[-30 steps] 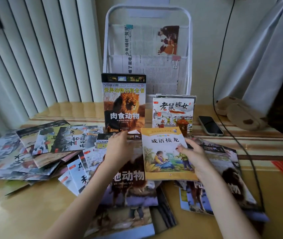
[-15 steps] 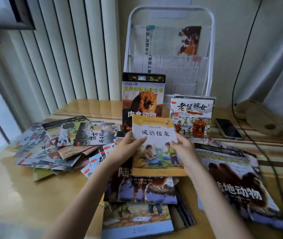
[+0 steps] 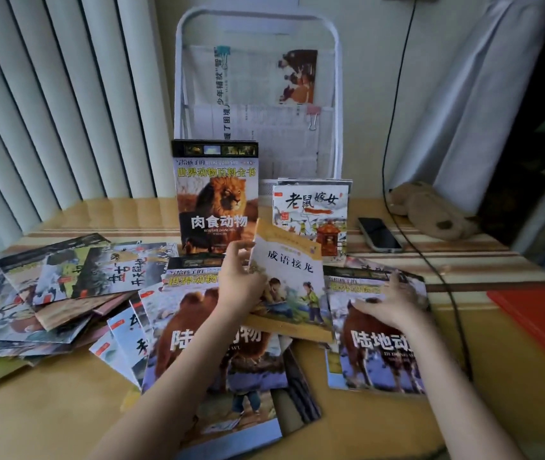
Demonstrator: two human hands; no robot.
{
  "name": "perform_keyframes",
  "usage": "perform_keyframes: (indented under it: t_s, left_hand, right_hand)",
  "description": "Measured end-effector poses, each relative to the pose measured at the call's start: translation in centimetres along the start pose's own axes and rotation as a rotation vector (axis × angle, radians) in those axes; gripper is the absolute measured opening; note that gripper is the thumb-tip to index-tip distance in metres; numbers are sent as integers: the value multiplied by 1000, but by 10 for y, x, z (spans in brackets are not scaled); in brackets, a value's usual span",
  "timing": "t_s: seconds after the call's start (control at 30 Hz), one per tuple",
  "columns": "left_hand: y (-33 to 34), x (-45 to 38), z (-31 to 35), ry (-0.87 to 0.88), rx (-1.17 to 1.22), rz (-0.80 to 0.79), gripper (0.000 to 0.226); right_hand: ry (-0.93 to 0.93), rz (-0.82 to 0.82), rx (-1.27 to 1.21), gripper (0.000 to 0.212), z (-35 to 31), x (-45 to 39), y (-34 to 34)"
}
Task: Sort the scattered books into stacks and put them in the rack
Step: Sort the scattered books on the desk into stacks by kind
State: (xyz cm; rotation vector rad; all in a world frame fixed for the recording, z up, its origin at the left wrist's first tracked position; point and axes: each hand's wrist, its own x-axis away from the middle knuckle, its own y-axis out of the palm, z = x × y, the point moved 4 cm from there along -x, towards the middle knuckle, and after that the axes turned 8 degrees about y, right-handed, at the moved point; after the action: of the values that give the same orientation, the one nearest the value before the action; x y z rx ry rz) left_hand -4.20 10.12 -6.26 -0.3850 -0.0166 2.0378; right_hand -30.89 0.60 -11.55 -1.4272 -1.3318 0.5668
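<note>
- Books point(image 3: 65, 287) lie spread over the bench point(image 3: 380, 423), some piled at the left.
- Left hand point(image 3: 239, 283) holds a yellow book point(image 3: 292, 287) by its left edge, lifted and tilted.
- Right hand point(image 3: 387, 307) rests with loose, spread fingers on a camel book point(image 3: 377, 356).
- A lion book point(image 3: 216, 197) and a picture book point(image 3: 311, 214) stand in the white rack point(image 3: 335, 94) at the back.
- A phone point(image 3: 379, 234) lies near the rack.
</note>
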Motion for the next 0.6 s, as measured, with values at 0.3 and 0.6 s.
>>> perform_keyframes:
  t_s: [0.3,0.6]
  left_hand:
    - [25,-3,9,74,-921,-447,61]
    - [129,31,-4,204,-1092,-1026,69]
  right_hand:
    - [136,168,-276,139,37,-18,-23]
    - [6,290,-669,100,49,-14,-19]
